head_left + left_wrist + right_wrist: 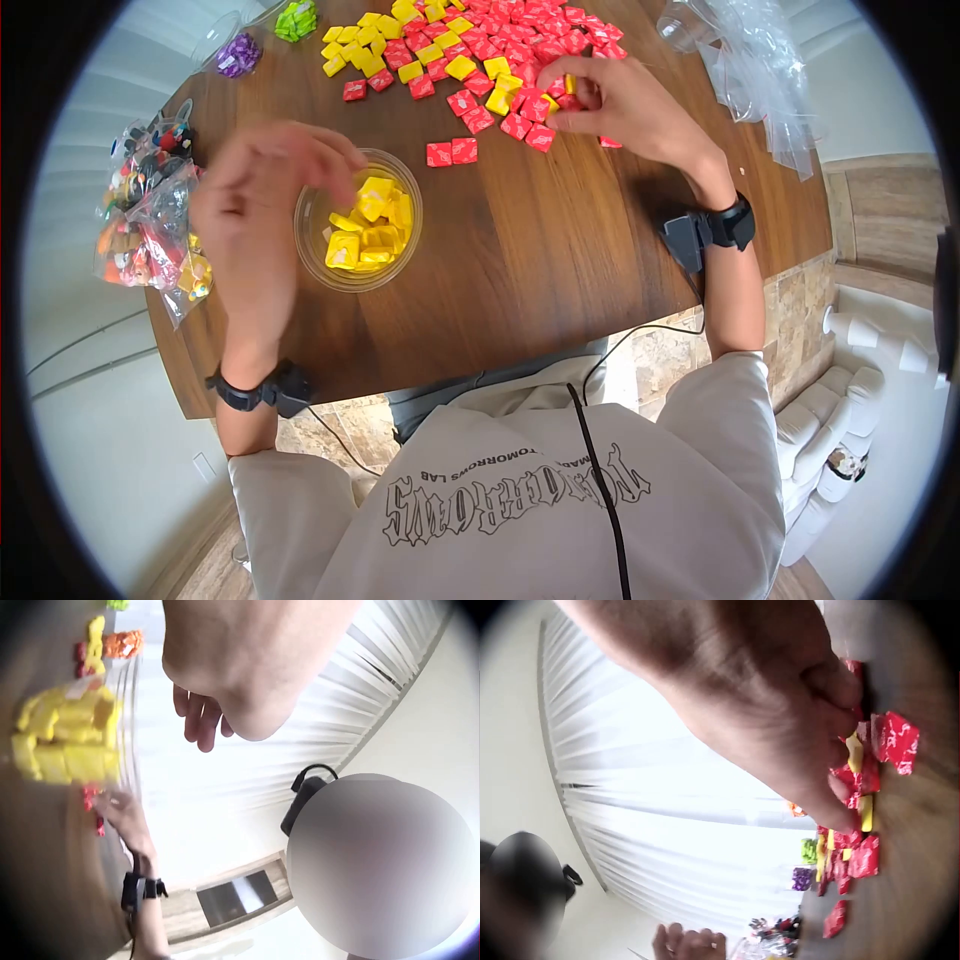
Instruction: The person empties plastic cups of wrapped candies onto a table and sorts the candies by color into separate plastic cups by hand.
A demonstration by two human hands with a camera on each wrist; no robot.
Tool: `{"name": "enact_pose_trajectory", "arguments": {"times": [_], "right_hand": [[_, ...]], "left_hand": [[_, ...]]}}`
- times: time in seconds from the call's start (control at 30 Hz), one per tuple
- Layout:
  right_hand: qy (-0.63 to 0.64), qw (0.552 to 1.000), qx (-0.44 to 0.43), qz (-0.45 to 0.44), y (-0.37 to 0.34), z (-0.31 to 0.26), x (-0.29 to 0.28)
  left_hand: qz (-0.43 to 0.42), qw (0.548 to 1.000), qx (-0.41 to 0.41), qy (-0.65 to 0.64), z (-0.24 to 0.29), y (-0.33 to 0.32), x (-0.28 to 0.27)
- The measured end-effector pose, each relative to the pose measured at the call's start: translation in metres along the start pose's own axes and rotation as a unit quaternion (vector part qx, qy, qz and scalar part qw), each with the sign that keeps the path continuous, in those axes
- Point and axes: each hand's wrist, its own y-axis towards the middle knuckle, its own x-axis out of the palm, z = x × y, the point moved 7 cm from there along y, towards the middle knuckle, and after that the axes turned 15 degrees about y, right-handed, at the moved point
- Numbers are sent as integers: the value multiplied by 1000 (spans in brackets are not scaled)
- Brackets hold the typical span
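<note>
My left hand [255, 195], motion-blurred in the head view, hangs over the left rim of a clear round tub [303, 262] holding several yellow-wrapped candies [375, 198]. Its fingers [193, 724] hang loosely in the left wrist view with nothing visible in them. At the near right edge of a spread of red-wrapped candies [478, 120] and yellow ones is my right hand [635, 108]. Its thumb and index finger stand apart over the candies, and the other fingers bend inward. A yellow candy [855, 752] shows right by the fingers, partly hidden.
Two red candies [452, 153] lie apart in front of the spread. Bags of small figures [150, 215] lie at the left edge. Purple [238, 55] and green [296, 20] bundles sit at the back left; clear plastic bags [750, 70] lie at the back right.
</note>
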Motion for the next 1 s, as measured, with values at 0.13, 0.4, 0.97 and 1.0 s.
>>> {"name": "enact_pose_trajectory", "arguments": {"times": [0.13,0.4,0.97,1.0], "right_hand": [[-101,994,-34,-30,-3,-10,11],[-126,981,-150,13,-7,-27,19],[319,928,58,181,5,32,-36],[89,981,29,168,3,18,-34]], "left_hand": [[130,972,0,196,-45,42,-50],[-13,839,255,481,-152,110,-10],[-44,837,235,492,-166,139,0],[-26,844,208,494,-166,138,-1]]}}
